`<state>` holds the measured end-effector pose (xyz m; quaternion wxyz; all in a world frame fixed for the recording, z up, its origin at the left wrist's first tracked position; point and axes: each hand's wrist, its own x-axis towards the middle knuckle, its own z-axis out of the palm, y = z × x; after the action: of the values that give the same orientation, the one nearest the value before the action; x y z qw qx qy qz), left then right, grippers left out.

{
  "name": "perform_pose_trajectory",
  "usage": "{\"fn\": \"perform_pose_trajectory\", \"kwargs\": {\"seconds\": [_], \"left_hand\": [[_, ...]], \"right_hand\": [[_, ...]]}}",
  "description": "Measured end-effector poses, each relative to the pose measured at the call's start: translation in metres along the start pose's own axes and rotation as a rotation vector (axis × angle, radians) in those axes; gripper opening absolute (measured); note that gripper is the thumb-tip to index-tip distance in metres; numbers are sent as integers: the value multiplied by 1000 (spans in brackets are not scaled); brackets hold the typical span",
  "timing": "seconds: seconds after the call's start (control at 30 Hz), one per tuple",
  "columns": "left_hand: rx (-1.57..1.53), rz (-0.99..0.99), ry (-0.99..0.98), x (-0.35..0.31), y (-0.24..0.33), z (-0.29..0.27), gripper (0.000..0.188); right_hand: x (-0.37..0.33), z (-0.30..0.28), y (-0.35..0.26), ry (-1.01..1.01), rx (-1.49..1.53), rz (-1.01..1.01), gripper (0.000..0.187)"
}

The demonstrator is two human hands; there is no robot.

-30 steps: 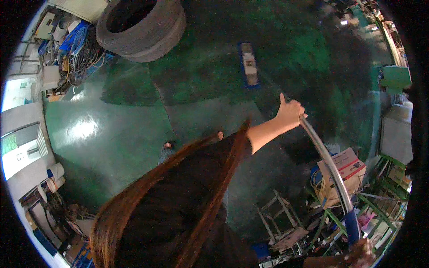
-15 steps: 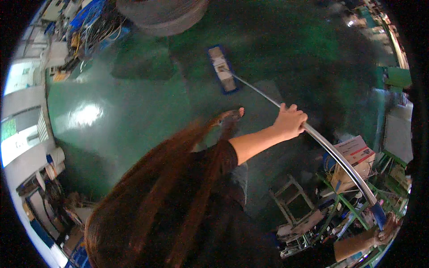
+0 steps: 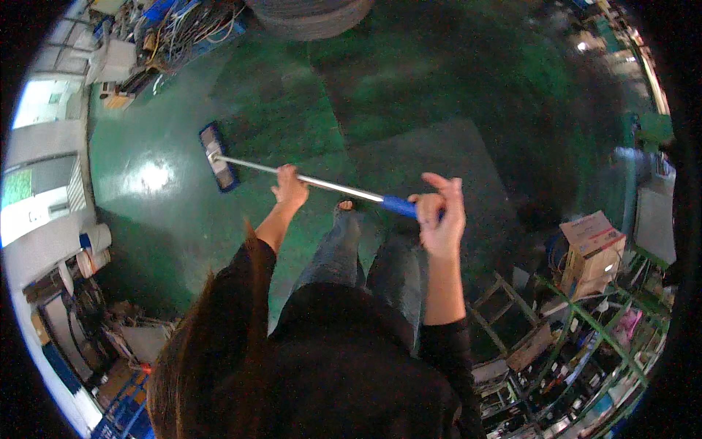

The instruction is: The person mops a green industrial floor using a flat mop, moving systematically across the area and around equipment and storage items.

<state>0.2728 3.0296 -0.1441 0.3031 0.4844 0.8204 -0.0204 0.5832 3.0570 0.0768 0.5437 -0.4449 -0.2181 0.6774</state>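
Note:
A flat mop (image 3: 340, 189) stretches across the view, its silver pole slanting down to the right. At its left end the long mop head (image 3: 225, 175), grey with a blue fringe, lies on the green floor. My left hand (image 3: 294, 190) is closed round the pole's middle, with the thumb standing out to the side. Over the blue grip at the pole's near end, my right hand (image 3: 444, 225) is curled, while a couple of its fingers stick out loosely. Below the pole are my jeans (image 3: 329, 249) and one foot (image 3: 346, 205).
A large round grey object (image 3: 311, 18) stands at the far edge, beside heaped cables (image 3: 194, 33). At right, a cardboard box (image 3: 594, 256) sits near green metal frames (image 3: 585, 322) and clutter. Wall-side goods (image 3: 73, 300) line the left.
The mop head has swept left across the floor. My left hand has moved left with the pole, and my right hand has come in from the far lower right with the blue grip.

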Motion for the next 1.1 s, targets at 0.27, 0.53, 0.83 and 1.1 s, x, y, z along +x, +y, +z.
{"fn": "perform_pose_trajectory", "kwargs": {"seconds": [0.27, 0.53, 0.83, 1.1], "left_hand": [[-96, 457, -14, -105, 105, 73, 60], [34, 1189, -517, -355, 359, 209, 63], [-9, 1689, -780, -457, 490, 338, 52], [-50, 1870, -986, -484, 543, 425, 35]], "right_hand": [[-117, -144, -83, 177, 8, -353, 47], [-444, -336, -214, 1168, -297, -886, 44], [-556, -320, -188, 1504, -548, -957, 30], [-517, -309, -174, 1396, -790, -979, 32]]}}
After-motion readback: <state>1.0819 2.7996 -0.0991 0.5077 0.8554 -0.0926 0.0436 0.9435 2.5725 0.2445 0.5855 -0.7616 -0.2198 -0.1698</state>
